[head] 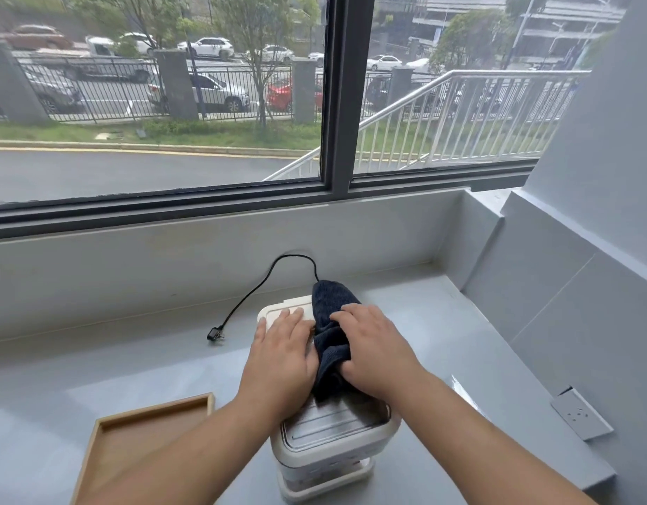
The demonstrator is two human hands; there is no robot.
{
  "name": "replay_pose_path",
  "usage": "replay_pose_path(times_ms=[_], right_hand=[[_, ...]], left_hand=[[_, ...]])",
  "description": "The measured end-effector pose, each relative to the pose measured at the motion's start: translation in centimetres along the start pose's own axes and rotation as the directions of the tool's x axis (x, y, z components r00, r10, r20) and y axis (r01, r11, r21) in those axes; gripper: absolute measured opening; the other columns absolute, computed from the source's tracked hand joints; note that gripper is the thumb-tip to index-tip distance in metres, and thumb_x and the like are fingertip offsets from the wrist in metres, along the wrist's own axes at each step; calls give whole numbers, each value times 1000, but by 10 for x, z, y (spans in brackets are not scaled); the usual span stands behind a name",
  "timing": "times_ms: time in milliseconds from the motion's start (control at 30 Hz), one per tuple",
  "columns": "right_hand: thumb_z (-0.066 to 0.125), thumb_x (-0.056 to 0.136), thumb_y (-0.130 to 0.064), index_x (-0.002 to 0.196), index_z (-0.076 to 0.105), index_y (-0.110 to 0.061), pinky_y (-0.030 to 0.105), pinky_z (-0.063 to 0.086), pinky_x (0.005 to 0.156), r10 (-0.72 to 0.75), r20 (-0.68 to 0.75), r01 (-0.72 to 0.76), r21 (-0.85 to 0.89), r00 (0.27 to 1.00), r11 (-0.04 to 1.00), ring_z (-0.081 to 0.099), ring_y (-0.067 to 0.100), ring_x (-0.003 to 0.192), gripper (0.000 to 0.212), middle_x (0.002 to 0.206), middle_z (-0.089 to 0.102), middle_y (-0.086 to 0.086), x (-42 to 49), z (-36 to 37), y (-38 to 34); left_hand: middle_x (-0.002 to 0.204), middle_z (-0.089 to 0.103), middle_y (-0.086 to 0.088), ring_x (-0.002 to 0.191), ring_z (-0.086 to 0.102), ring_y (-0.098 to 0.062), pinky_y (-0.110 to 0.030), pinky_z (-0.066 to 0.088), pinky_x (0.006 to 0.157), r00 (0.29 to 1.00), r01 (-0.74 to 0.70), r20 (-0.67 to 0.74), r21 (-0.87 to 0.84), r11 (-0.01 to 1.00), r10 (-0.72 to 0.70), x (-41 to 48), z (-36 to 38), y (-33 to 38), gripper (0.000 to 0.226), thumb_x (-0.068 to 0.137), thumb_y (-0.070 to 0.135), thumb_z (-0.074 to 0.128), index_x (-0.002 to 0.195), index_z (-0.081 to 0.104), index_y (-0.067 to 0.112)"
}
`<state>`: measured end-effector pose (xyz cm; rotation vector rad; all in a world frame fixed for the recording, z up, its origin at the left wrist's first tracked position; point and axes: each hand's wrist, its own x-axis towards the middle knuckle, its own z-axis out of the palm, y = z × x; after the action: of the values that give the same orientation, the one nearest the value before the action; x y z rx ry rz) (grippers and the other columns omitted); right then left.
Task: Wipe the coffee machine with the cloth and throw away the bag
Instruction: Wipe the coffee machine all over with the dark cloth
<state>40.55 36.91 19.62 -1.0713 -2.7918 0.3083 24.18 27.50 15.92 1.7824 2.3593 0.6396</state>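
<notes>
Mid-wipe on the machine top; bag step looks undone.

Nearest you, the wooden tray (147, 431) sits on the counter (96, 366), just left of the coffee machine (329, 428), which stands upright. Your left hand (282, 351) lies flat on the machine's top, fingers straight, holding nothing. Your right hand (373, 348) is curled round the dark cloth (331, 300) and presses it onto the top's right side. The cloth's far end reaches the back edge. Beyond it the power cord (256, 286) lies loose on the counter, its plug (214, 336) free. My read: you're only on the top so far, with the sides and front left. No bag is clearly in view, so that's still pending.
</notes>
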Motion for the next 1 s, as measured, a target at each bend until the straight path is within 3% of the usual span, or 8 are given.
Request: replay_pose_path(times_ms=[133, 233, 367, 533, 733, 867, 933, 1000], right_hand=[[59, 78, -32, 140, 54, -25, 37, 17, 126, -44, 1, 44, -53, 999, 998, 26, 30, 149, 63, 154, 45, 0, 16, 3, 7], [58, 83, -17, 143, 52, -20, 19, -2, 124, -37, 52, 30, 139, 998, 990, 19, 25, 155, 60, 163, 36, 6, 28, 5, 12], [51, 89, -15, 157, 37, -26, 37, 25, 124, 87, 109, -119, 333, 990, 935, 27, 21, 153, 70, 170, 27, 2, 47, 3, 18], [45, 85, -18, 150, 47, -23, 42, 44, 111, 208, 115, -238, 446, 971, 863, 54, 28, 133, 65, 149, 57, 6, 62, 3, 21], [48, 91, -23, 126, 62, -30, 37, 52, 94, 335, 118, -324, 670, 935, 668, 65, 23, 107, 39, 116, 72, 0, 62, 18, 33], [46, 107, -16, 122, 55, -34, 9, 46, 65, 377, 160, -375, 695, 913, 614, 59, 6, 85, 25, 106, 62, -5, 59, 28, 46], [47, 106, -14, 116, 54, -34, 12, 48, 69, 372, 166, -375, 697, 913, 611, 61, 9, 89, 23, 111, 64, -5, 52, 29, 49], [54, 100, -14, 109, 65, -29, 28, 53, 86, 364, 139, -349, 709, 921, 613, 67, 16, 101, 21, 115, 72, -4, 44, 30, 50]], left_hand=[[170, 34, 4, 160, 19, -16, -42, -3, 132, 1000, 17, 3, -13, 1000, -17, 0, 1, -1, 45, 108, 33, 41, 152, 48, 30], [170, 34, 5, 161, 18, -14, -40, -5, 132, 1000, 18, -8, 1, 1000, -18, 0, 2, -2, 48, 109, 38, 40, 156, 45, 29], [171, 31, 7, 161, 14, -12, -39, -6, 131, 1000, 23, 7, 25, 999, -24, 0, 1, 0, 54, 106, 49, 37, 157, 41, 31], [175, 16, 10, 162, 3, -8, -37, -10, 131, 991, -81, 110, 82, 993, 72, 2, -1, -1, 89, 90, 82, 27, 164, 28, 33], [176, 12, 14, 162, -1, -8, -51, -13, 129, 985, -92, 159, 171, 981, 65, 5, -1, 1, 94, 84, 92, 23, 164, 21, 42], [175, 10, 17, 161, -2, -6, -46, -14, 129, 986, -73, 157, 153, 986, 49, 5, -1, 1, 94, 82, 94, 23, 162, 23, 46], [175, 10, 18, 161, -2, -5, -45, -14, 129, 987, -65, 152, 143, 988, 43, 5, -1, 1, 94, 81, 94, 23, 162, 24, 46], [175, 11, 19, 161, 0, -5, -44, -14, 129, 989, -58, 142, 130, 990, 40, 5, 0, 1, 94, 80, 95, 24, 161, 26, 47]])
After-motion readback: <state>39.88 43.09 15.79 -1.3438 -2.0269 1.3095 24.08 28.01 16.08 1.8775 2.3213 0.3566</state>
